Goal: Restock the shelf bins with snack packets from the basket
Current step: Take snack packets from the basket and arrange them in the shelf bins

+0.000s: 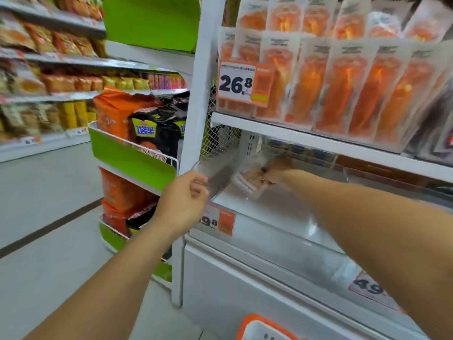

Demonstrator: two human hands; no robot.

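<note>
1. Far left, the aisle shelves [56, 60] carry blurred orange and yellow bags; nothing on them can be read.
2. A green-fronted wire rack [132, 155] holds glossy orange and black bags.
3. The left hand [182, 200] has its grip pinched on the corner of the clear plastic bin [215, 177].
4. A card above reads "26.8" [235, 83]; a lower one shows "9.8" [217, 220].
5. The right hand [275, 171], its grip clasping a pale snack packet [248, 181], reaches inside the bin.
6. Clear packets with orange contents [343, 82] stand upright above.
7. The orange-rimmed basket [259, 328] sits at the bottom; a tag reads "49" [370, 287].
</note>
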